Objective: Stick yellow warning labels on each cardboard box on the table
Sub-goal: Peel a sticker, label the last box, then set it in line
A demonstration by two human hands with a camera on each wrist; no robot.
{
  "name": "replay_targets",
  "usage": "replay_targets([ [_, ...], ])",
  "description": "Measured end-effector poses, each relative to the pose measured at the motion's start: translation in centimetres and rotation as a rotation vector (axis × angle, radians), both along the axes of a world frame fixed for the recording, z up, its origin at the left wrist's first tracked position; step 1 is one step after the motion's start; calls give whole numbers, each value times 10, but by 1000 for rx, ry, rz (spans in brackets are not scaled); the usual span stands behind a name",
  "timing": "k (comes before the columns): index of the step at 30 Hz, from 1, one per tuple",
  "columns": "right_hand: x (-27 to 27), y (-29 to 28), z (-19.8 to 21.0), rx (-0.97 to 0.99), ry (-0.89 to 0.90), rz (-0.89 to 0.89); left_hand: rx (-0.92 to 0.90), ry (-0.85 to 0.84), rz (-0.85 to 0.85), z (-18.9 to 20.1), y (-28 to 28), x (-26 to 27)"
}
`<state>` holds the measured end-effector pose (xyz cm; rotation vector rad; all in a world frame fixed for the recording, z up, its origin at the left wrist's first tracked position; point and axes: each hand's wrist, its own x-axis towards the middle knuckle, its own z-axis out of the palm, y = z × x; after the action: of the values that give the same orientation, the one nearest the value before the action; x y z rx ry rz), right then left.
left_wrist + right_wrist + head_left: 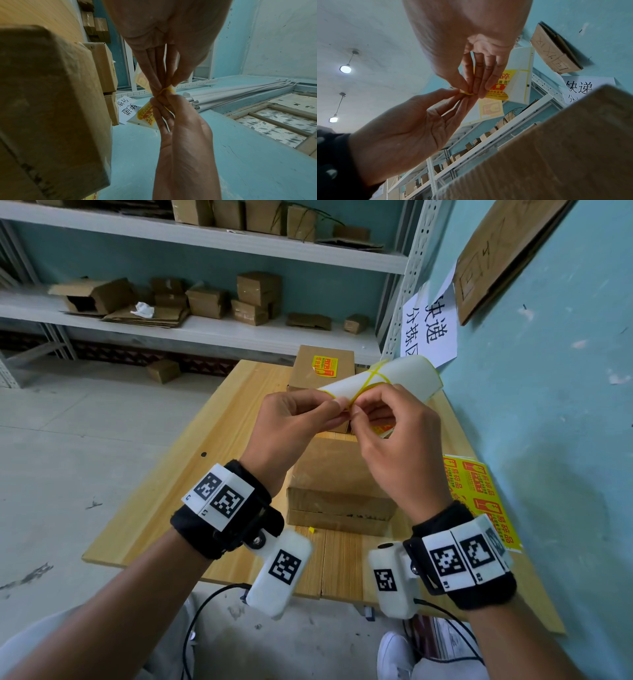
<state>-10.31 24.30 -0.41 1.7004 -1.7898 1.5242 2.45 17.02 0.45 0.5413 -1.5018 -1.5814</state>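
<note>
The yellow label [496,86] sits on a curled backing sheet [397,378], held up over the near cardboard box [335,474]. The left hand [291,419] and right hand [394,433] both pinch its corner with bent fingertips, probably to peel it. The far box [322,368] already wears one.

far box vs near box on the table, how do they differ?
The far box carries a yellow warning label on top; the near box shows none on its visible faces. The far box stands clear of the hands; the near box sits partly hidden beneath the left hand and right hand. Both are plain brown cardboard.
</note>
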Motion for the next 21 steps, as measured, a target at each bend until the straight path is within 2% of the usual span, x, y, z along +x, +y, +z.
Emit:
replay_targets([
  [21,2,1,3,0,-14,-5,-3,-18,9,2,1,1],
])
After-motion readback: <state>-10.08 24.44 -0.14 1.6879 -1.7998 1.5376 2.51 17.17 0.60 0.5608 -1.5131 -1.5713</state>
